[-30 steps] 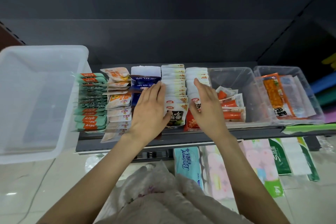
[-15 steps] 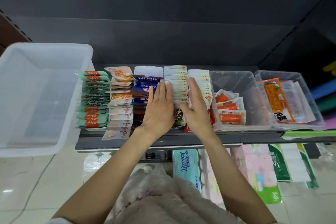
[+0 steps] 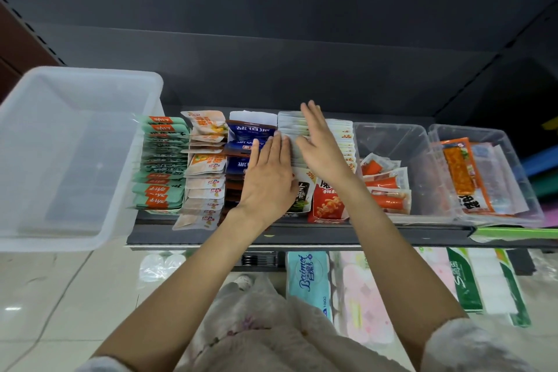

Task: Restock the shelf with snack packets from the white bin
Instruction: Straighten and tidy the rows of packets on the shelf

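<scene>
Both hands have slid deeper: left hand [image 3: 268, 178] and right hand [image 3: 321, 148], fingers straight, press the white packet row [image 3: 291, 130] at shelf centre; white bin [image 3: 69, 220] at 9 o'clock looks empty, so restocking seems near done.

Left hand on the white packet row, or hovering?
Touching. Head view: left hand lies flat, fingertips pressed against the left edge of the white packet row, no gap showing.

Dark grey shelf [image 3: 302, 234]: upright snack-packet rows [image 3: 208, 166] packed edge to edge left of the half-filled clear plastic tub [image 3: 392, 142]. Translucent white bin [image 3: 75, 154] blocks the shelf's left end. Open space lies above the rows and in the tub's rear half.
</scene>
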Motion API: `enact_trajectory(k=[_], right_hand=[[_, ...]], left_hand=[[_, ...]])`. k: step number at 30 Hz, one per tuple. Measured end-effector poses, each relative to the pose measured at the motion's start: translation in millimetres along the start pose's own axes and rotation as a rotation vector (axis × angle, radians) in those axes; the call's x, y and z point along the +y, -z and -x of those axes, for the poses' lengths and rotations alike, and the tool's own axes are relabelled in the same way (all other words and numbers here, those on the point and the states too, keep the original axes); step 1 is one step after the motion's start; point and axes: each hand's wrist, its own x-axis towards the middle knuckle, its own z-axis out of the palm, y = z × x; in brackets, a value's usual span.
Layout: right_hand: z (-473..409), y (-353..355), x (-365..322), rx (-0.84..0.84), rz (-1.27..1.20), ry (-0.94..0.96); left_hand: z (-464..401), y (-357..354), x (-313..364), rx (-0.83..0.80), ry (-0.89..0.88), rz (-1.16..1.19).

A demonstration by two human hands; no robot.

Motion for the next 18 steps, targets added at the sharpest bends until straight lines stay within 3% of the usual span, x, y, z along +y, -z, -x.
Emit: enact_trajectory(k=[2, 5, 8, 11, 14, 18], right_hand=[[6, 6, 1, 0.071, 0.000, 0.072], [18, 21, -6, 0.168, 0.120, 0.235], [25, 24, -20, 0.120, 0.299, 0.397], [19, 9, -37, 0.006, 0.523, 0.479], [-1, -11, -48, -0.068, 0.782, 0.481], [-29, -24, -53, -0.053, 0.891, 0.539]], left_hand=[[5, 9, -10, 0.061, -0.051, 0.099], [24, 31, -43, 0.374, -0.083, 0.245], [49, 47, -92, 0.580, -0.082, 0.301], [66, 49, -129, 0.759, -0.157, 0.202], [64, 46, -139, 0.680, -0.255, 0.119], [48, 33, -123, 0.323, -0.346, -0.057]])
